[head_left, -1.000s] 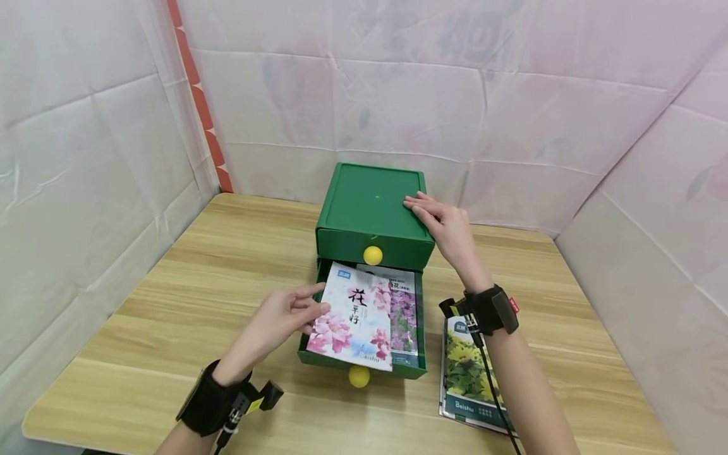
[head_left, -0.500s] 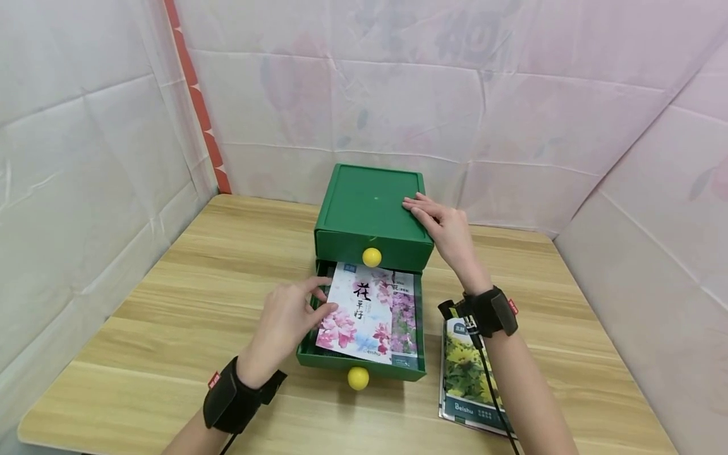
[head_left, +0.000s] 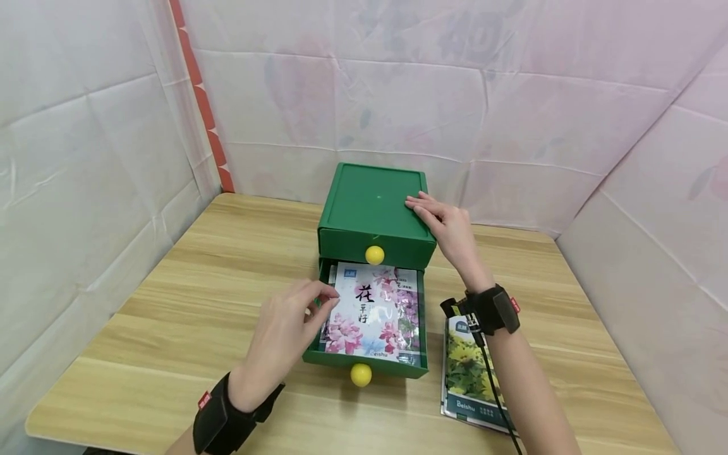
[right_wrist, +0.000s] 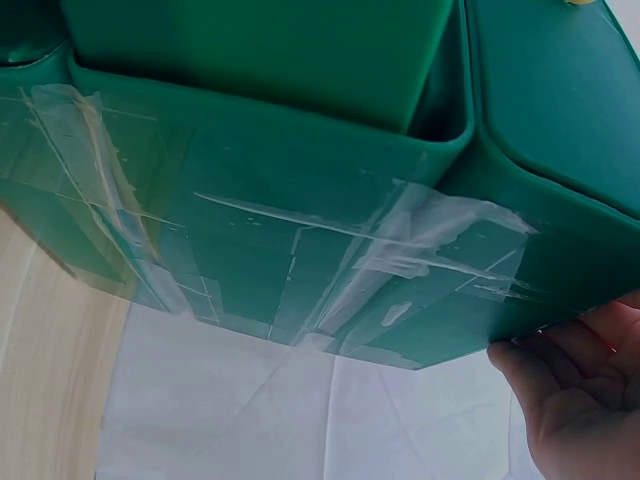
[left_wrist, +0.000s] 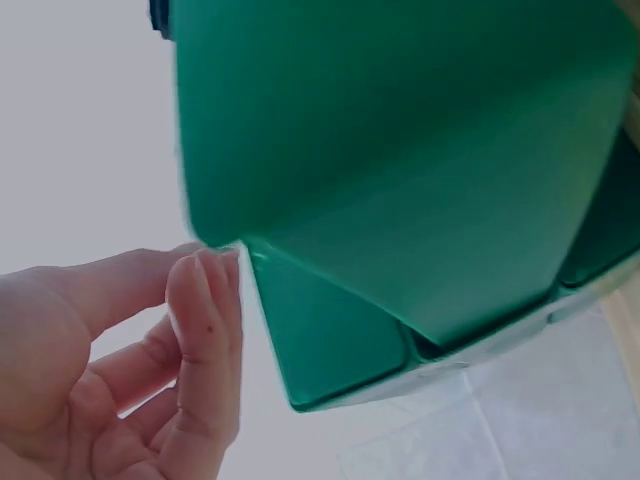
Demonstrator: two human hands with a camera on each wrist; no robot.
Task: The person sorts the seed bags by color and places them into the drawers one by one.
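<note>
head view | booklet [head_left: 372,313] lies flat in open bottom drawer [head_left: 364,365], long axis front-back | left hand [head_left: 287,328] nearer, fingers pinch its left edge | right hand [head_left: 449,230] fingers flat, released, on box [head_left: 370,212] top

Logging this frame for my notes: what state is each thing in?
Top drawer: closed.
Bottom drawer: pulled open, booklets inside.
Pink flower booklet: lying flat in the bottom drawer.
Yellow flower booklet: flat on the table.
Left hand: fingers at the pink booklet's edge.
Right hand: resting flat on the cabinet top.
</note>
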